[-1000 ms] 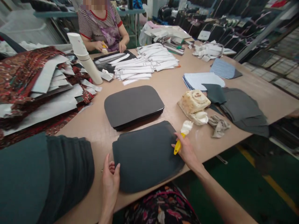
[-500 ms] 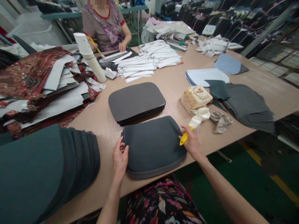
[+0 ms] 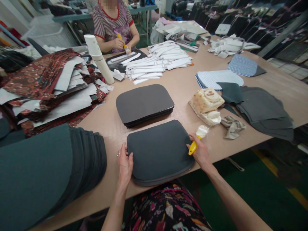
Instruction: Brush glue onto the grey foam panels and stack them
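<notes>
Grey fabric covers the padded panel [image 3: 160, 150] lying flat at the near edge of the table [image 3: 183, 86], and everything else I place from it. My left hand [image 3: 124, 165] presses on the panel's left edge, fingers loosely curled over the rim, grasping nothing else. My right hand [image 3: 201, 152] rests against the panel's right edge, clenched around a yellow-handled glue brush [image 3: 196, 141] whose white bristles point away from the panel. Just behind the panel sits a stack of dark boards [image 3: 144, 104]. Right of the panel, beyond the brush, stand a glue-crusted tub [image 3: 207, 101] and a crumpled rag [image 3: 233, 125]. Left of the panel lies a pile of dark green pieces [image 3: 48, 170]. Far behind, a co-worker's hand [image 3: 119, 44] holds another brush.
</notes>
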### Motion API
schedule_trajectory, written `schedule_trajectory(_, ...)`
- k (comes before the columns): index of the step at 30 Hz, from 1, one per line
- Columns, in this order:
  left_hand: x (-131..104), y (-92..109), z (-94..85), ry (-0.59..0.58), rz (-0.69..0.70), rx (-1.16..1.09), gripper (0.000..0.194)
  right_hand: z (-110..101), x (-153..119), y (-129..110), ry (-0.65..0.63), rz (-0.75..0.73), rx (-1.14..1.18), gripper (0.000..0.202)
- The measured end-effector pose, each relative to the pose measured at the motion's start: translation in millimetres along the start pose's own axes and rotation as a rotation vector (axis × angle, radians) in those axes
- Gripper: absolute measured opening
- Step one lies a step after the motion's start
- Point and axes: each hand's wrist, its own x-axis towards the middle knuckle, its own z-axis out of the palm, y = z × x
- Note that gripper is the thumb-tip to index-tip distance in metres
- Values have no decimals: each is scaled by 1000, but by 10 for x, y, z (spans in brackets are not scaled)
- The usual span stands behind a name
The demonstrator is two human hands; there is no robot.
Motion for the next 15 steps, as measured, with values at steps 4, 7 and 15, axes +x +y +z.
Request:
schedule_trajectory(4,-84,28,-41,15,-29,6,55,-4,-65,9,41,-21,-13,46)
schedule_trajectory(7,-93,42,-39,21,-43,-7,55,-28,-87,38,49,-28,-14,48)
schedule_trajectory(15,-139,29,-58,11,-57,11,56,-4,-97,103,4,-63,-57,46)
